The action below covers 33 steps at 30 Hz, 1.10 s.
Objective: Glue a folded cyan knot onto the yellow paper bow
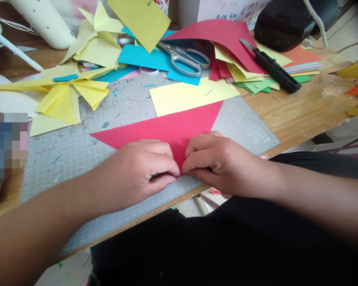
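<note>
Left hand (144,163) and right hand (216,159) both pinch red paper (173,129) at its near edge; sheet spreads beyond them, long edge left-to-right, neither hand nearer.

Pretty bright, soft light on the left hand (149,167) and right hand (213,159), can't tell where from. Faint shadow on the paper (164,131) between them; black cloth (203,246) below loses nearly all detail. Bit of glare on the table (322,91) off to their right. Far out past both it goes soft and stretched, plus a pixelated patch (7,153) left.
</note>
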{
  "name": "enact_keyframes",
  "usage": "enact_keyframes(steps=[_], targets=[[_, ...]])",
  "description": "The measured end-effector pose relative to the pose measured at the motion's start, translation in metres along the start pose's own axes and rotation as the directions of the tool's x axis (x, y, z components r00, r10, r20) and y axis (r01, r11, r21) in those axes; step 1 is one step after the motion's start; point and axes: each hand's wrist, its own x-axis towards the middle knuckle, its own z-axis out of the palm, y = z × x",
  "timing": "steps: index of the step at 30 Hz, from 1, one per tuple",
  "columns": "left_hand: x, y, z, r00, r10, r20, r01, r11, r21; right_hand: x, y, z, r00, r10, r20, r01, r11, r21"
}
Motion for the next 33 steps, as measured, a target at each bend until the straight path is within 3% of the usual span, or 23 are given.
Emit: enact_keyframes(steps=[11, 24, 33], targets=[[0.001, 0.004, -0.001, 0.999, -0.026, 0.030, 0.026, 1.000, -0.009, -0.003, 0.003, -0.004, 0.990, -0.136, 0.028, 0.139, 0.980, -0.141], [-0.003, 0.000, -0.004, 0.990, 0.106, 0.097, -0.123, 0.975, 0.186, -0.010, 0.002, -0.007, 0.979, -0.170, 0.117, 0.196, 0.943, -0.269], [-0.001, -0.002, -0.003, 0.987, 0.141, 0.082, -0.151, 0.980, 0.129, -0.012, 0.005, -0.008, 0.970, -0.211, 0.122, 0.236, 0.936, -0.260]])
